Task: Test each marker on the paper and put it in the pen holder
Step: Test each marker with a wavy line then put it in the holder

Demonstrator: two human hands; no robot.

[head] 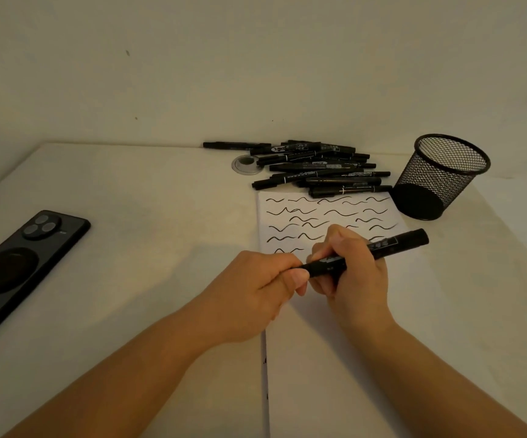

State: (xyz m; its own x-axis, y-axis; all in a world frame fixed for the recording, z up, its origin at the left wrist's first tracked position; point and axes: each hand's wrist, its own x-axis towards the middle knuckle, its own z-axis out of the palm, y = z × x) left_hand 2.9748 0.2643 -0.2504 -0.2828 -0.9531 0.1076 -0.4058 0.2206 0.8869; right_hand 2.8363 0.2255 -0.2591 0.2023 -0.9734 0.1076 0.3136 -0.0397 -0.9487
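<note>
We look down on a pale table [135,191] set against a bare wall, with a sheet of paper [334,358] running from centre frame to the lower edge, its upper part covered in wavy test strokes. Over the paper we hold one marker [379,249], its long axis slanting from lower left to upper right. Our right hand [352,273] wraps the barrel in a closed grip; our left hand [262,289] pinches the marker's lower-left end, most likely the cap, though we cannot tell whether it is going on or off. The pen holder [442,175] stands empty at upper right, along the line the marker's far end points, nearer the right hand. The untested pile [319,169] lies beyond the paper.
</note>
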